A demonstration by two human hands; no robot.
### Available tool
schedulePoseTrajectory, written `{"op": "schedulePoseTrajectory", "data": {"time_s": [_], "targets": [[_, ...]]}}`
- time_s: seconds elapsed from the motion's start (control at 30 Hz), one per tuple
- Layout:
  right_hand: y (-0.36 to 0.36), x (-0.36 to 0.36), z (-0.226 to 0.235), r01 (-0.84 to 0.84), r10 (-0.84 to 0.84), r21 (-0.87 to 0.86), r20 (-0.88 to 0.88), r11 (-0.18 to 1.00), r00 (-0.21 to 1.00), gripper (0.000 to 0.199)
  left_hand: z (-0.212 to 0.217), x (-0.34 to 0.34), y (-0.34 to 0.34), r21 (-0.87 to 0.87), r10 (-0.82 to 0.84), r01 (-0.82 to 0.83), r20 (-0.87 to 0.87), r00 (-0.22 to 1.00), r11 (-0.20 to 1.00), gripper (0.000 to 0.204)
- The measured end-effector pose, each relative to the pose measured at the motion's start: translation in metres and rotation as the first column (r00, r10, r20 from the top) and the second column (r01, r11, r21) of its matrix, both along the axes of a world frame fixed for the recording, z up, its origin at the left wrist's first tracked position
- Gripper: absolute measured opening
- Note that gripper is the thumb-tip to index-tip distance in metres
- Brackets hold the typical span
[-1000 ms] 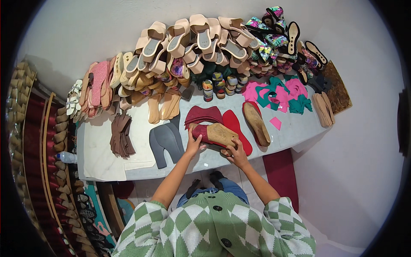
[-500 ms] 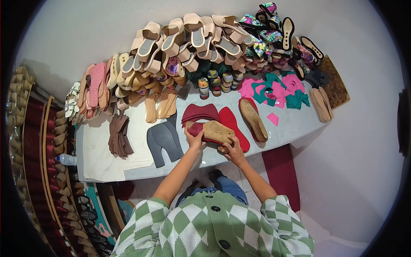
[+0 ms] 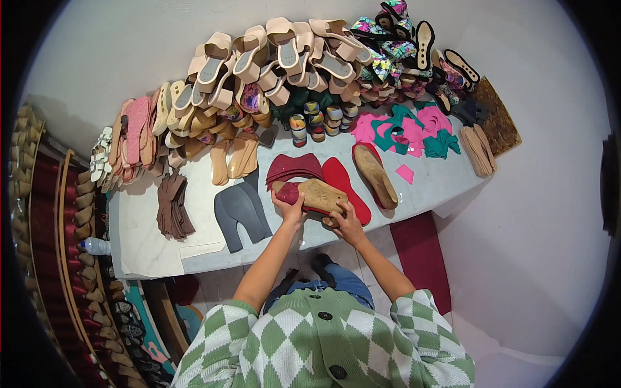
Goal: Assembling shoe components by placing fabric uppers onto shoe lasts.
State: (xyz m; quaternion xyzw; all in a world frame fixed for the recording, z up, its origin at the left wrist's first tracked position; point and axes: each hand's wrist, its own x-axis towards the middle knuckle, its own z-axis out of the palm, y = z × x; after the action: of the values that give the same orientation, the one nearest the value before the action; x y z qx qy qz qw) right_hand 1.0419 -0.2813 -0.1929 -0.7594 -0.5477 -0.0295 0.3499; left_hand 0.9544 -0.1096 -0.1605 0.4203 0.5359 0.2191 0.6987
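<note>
Over the near edge of the table, both hands hold a wooden shoe last (image 3: 321, 196) lying on its side. A dark red strap (image 3: 288, 193) covers its toe end, and a red edge runs along its underside. My left hand (image 3: 290, 210) is closed round the strapped toe end. At the heel end, my right hand (image 3: 347, 224) grips with bent fingers. Behind the last lie a red sole (image 3: 346, 187) and a stack of dark red upper pieces (image 3: 295, 166). A second wooden last (image 3: 376, 176) with a red rim rests to the right.
Heeled sandals (image 3: 283, 48) are piled along the back of the table (image 3: 414, 194). Grey sole pieces (image 3: 239, 210) and brown strips (image 3: 173, 207) lie to the left. Pink and green scraps (image 3: 404, 132) sit at the right. A rack of lasts (image 3: 87, 213) stands at far left.
The view has shifted slightly, so the table things appear a little further left. Both hands keep hold of the last, which is tilted much as before.
</note>
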Motion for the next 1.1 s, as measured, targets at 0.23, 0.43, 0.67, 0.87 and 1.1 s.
{"op": "schedulePoseTrajectory", "data": {"time_s": [0.23, 0.43, 0.67, 0.87, 1.1], "targets": [[0.0, -0.003, -0.006, 0.016, -0.017, 0.02, 0.039, 1.0, 0.999, 0.062, -0.006, 0.005, -0.003, -0.053, 0.035, -0.032, 0.071, 0.997, 0.998, 0.092], [0.0, -0.002, 0.004, 0.013, -0.012, -0.016, 0.027, 1.0, 1.0, 0.063, -0.025, 0.008, 0.003, -0.097, 0.026, -0.011, 0.149, 0.988, 0.995, 0.091], [-0.005, -0.003, 0.021, -0.052, 0.052, 0.0, -0.006, 0.999, 0.999, 0.053, -0.026, 0.004, 0.0, -0.099, 0.037, -0.017, 0.204, 0.978, 0.995, 0.089], [-0.011, -0.011, 0.022, -0.106, 0.106, 0.006, 0.019, 0.994, 0.994, 0.048, -0.036, -0.013, -0.002, -0.069, -0.013, 0.021, 0.111, 0.994, 0.997, 0.085], [-0.018, -0.025, -0.004, -0.094, 0.081, 0.108, 0.112, 0.99, 0.99, 0.06, -0.051, -0.035, -0.006, 0.519, 0.013, 0.223, -0.412, 0.911, 0.825, 0.094]]}}
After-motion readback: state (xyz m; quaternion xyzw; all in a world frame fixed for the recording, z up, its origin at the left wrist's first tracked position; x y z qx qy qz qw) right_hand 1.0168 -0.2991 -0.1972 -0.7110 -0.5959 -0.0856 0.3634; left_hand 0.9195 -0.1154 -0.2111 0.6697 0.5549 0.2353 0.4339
